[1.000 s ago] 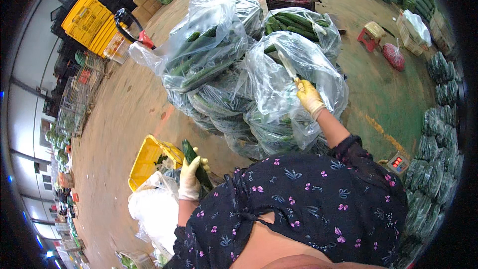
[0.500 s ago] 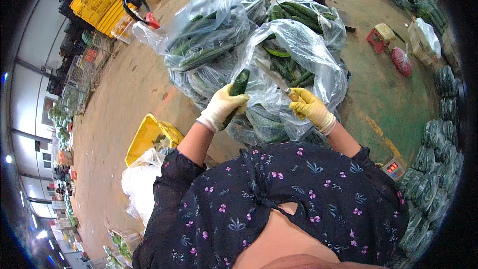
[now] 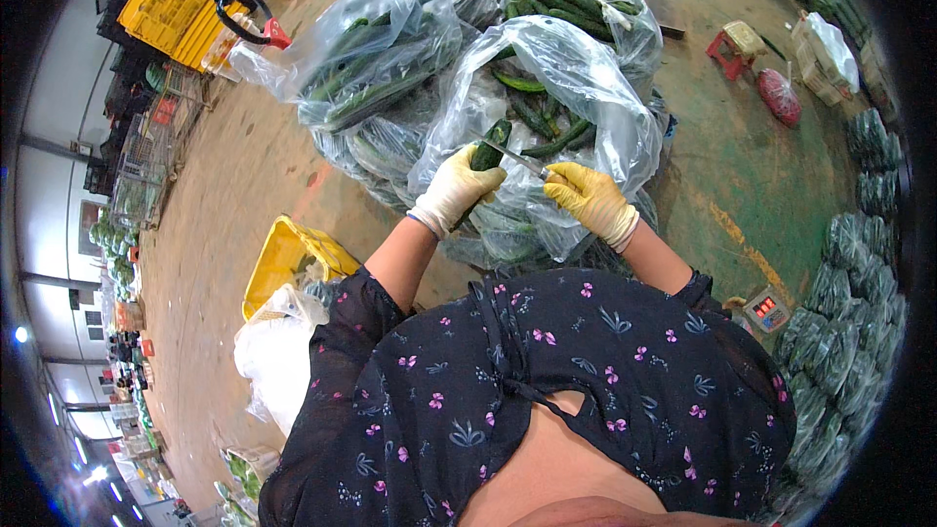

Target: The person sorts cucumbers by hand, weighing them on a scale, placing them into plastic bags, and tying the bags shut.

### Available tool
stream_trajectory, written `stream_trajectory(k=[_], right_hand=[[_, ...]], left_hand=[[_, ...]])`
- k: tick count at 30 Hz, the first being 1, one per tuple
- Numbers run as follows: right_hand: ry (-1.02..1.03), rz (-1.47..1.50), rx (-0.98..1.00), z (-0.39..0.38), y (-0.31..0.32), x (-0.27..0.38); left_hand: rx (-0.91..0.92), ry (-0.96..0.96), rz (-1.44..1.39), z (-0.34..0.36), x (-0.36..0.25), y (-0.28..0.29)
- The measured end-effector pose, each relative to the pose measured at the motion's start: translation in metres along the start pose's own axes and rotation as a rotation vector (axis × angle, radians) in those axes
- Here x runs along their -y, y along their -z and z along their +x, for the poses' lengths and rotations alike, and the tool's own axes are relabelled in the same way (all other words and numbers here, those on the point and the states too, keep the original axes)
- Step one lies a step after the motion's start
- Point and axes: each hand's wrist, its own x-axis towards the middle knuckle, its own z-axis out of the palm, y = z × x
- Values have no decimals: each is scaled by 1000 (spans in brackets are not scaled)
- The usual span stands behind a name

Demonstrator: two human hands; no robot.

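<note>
My gloved left hand (image 3: 459, 190) is closed around an upright, slightly tilted dark green cucumber (image 3: 493, 141). My right hand (image 3: 586, 200), in a yellow and white glove, grips a knife (image 3: 527, 161) by its handle, its blade reaching across to the cucumber near its upper part. Both hands are over an open clear plastic bag (image 3: 610, 98) of cucumbers (image 3: 532, 117) on a stack of bagged produce. Bags holding more cucumbers (image 3: 566, 5) lie beyond, at the back left and back right of the stack.
At lower left are a yellow bin (image 3: 288, 254) and a white sack (image 3: 273, 351). A red-handled truck (image 3: 276, 36) and yellow crates (image 3: 156, 10) stand back left. Right are a stool (image 3: 727, 49), red bag (image 3: 779, 96), digital scale (image 3: 766, 307) and rows of bagged greens (image 3: 830, 351).
My left hand has risen from low left with the cucumber to the bag. My right hand has drawn slightly down and left, and the knife blade has come onto the cucumber.
</note>
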Motion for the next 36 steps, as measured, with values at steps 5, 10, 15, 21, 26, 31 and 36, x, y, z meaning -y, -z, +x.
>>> stream_trajectory(k=[5, 10, 15, 21, 26, 31, 36], right_hand=[[-26, -113, -5, 5, 5, 0], [-364, -342, -13, 4, 23, -48], [-449, 422, -65, 4, 23, -42], [-523, 875, 50, 20, 7, -24], [-433, 792, 313, 52, -24, 13], [-393, 551, 301, 105, -89, 60], [-543, 726, 63, 174, -165, 32]], left_hand=[[-21, -6, 21, 4, 5, -1], [-82, -172, -91, 0, -13, -3], [-76, -295, -231, -21, -16, 9], [-310, -258, -510, -66, 16, 30], [-464, -183, -1369, -121, 122, 73], [-659, -111, -1635, -187, 177, 96], [-821, -125, -1665, -216, 214, 127]])
